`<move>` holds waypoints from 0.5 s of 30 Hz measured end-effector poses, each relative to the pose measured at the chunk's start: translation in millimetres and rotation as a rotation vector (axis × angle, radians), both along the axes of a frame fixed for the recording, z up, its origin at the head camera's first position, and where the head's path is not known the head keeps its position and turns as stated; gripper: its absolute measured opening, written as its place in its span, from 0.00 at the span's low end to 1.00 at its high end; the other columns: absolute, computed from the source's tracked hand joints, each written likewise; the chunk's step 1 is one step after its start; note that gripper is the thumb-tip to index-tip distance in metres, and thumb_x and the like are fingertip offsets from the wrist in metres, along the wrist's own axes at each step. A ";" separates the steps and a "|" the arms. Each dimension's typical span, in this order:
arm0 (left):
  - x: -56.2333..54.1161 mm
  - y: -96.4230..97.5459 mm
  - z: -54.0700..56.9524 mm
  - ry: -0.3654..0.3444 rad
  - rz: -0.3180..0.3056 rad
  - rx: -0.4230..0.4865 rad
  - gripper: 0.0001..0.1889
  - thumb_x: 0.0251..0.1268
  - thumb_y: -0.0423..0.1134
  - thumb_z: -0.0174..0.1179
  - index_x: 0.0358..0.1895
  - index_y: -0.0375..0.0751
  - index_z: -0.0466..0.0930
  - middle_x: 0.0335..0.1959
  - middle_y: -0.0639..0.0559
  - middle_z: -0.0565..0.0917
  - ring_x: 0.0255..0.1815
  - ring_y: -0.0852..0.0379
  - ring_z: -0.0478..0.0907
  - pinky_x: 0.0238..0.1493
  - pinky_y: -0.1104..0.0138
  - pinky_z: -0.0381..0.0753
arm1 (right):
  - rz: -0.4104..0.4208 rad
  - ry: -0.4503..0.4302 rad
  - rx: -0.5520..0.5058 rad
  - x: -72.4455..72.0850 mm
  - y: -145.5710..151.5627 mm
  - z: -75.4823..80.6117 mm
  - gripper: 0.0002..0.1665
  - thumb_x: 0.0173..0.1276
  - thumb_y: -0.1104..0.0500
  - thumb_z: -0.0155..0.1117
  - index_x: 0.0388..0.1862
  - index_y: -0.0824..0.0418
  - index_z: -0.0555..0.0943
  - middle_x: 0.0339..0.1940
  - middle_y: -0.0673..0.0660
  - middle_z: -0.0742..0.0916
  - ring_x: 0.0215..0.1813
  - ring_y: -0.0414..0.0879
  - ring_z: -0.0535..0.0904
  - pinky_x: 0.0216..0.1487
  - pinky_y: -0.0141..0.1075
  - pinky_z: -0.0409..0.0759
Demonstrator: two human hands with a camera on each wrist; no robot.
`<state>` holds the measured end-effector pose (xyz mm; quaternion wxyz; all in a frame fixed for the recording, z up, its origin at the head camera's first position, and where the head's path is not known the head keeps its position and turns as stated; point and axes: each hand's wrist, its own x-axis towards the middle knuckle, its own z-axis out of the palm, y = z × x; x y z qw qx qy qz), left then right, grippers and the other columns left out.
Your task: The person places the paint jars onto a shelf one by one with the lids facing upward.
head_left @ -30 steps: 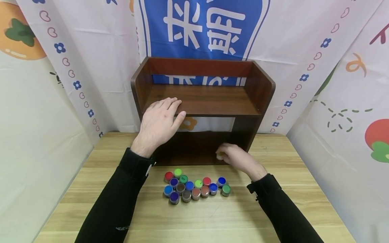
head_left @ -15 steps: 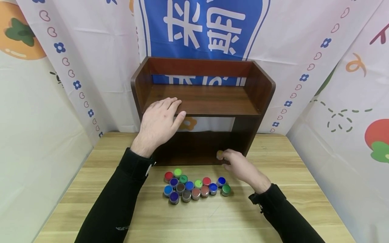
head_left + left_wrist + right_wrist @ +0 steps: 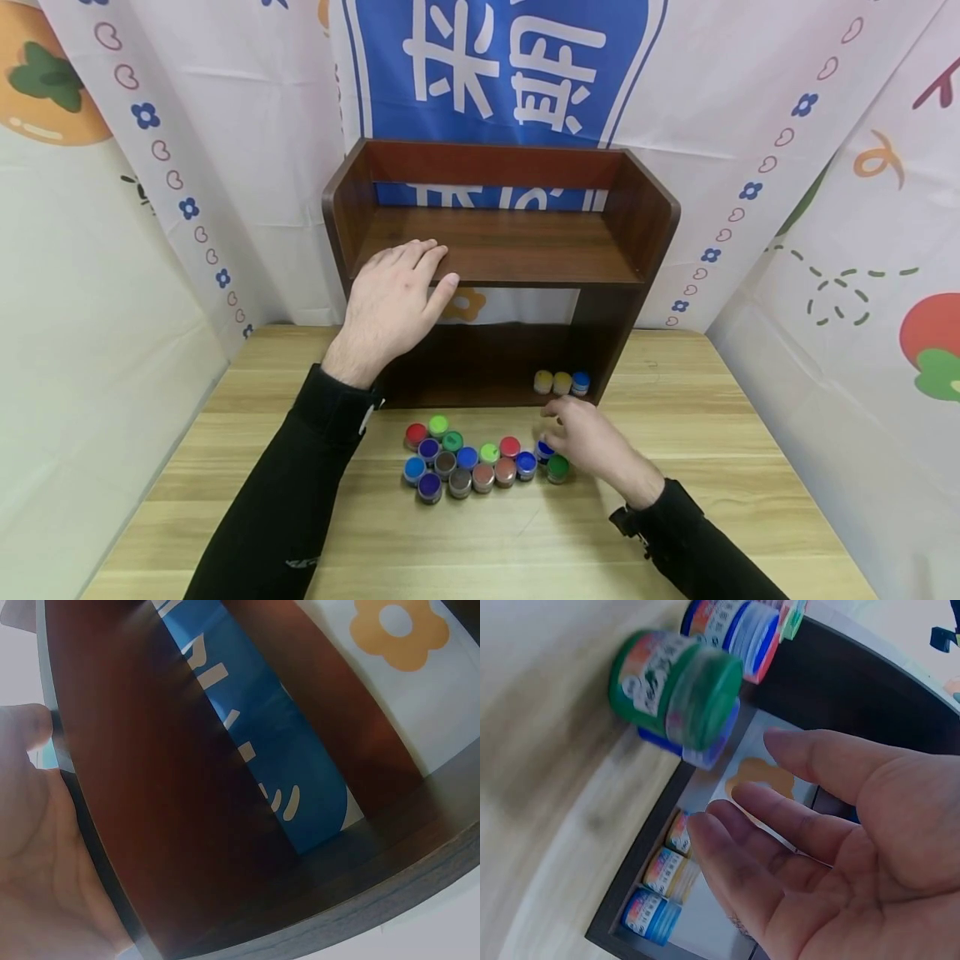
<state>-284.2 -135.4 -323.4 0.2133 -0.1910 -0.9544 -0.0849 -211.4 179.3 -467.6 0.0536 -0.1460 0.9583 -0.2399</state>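
Observation:
My left hand (image 3: pixel 393 304) rests with straight fingers on the upper board of a dark brown two-tier shelf (image 3: pixel 502 246), near its left side. In the right wrist view my right hand (image 3: pixel 825 832) has its fingers loosely bent and parted, with nothing between them. It hovers by the right end of a group of small paint jars, partly covering a dark blue-lidded jar (image 3: pixel 546 450); a green-lidded jar (image 3: pixel 557 468) stands just in front. On the lower shelf, at the right, two yellow jars (image 3: pixel 552 382) and a blue jar (image 3: pixel 581 383) stand in a row.
Several more jars with red, green, blue, purple and brown lids, such as a red-lidded jar (image 3: pixel 416 434), stand close together on the wooden table (image 3: pixel 495 550) in front of the shelf. Behind the shelf hangs a printed cloth (image 3: pixel 262 167).
My right hand has let go of a yellow jar on the lower shelf and drawn back toward the table jars. The left hand has stayed in place.

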 end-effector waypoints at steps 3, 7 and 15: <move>0.2 -0.1 -0.2 0.002 -0.002 0.001 0.36 0.98 0.63 0.45 0.88 0.41 0.75 0.88 0.39 0.79 0.90 0.38 0.76 0.95 0.41 0.72 | 0.006 -0.003 0.008 3.7 -2.1 -3.6 0.17 0.79 0.63 0.81 0.62 0.67 0.92 0.60 0.65 0.95 0.60 0.59 0.94 0.65 0.56 0.96; 0.3 -0.4 -0.3 0.008 -0.003 0.003 0.36 0.98 0.63 0.45 0.88 0.41 0.76 0.88 0.39 0.79 0.90 0.38 0.77 0.94 0.41 0.73 | 0.021 0.000 0.018 6.6 -4.8 -8.4 0.15 0.77 0.63 0.84 0.58 0.67 0.93 0.56 0.63 0.95 0.57 0.57 0.93 0.63 0.55 0.96; 0.1 -0.4 -0.1 0.008 -0.002 0.004 0.36 0.98 0.63 0.45 0.88 0.41 0.76 0.88 0.39 0.79 0.89 0.37 0.77 0.94 0.41 0.73 | 0.042 0.004 0.021 9.7 -9.1 -12.6 0.12 0.75 0.64 0.85 0.53 0.67 0.93 0.55 0.63 0.95 0.58 0.57 0.94 0.64 0.55 0.96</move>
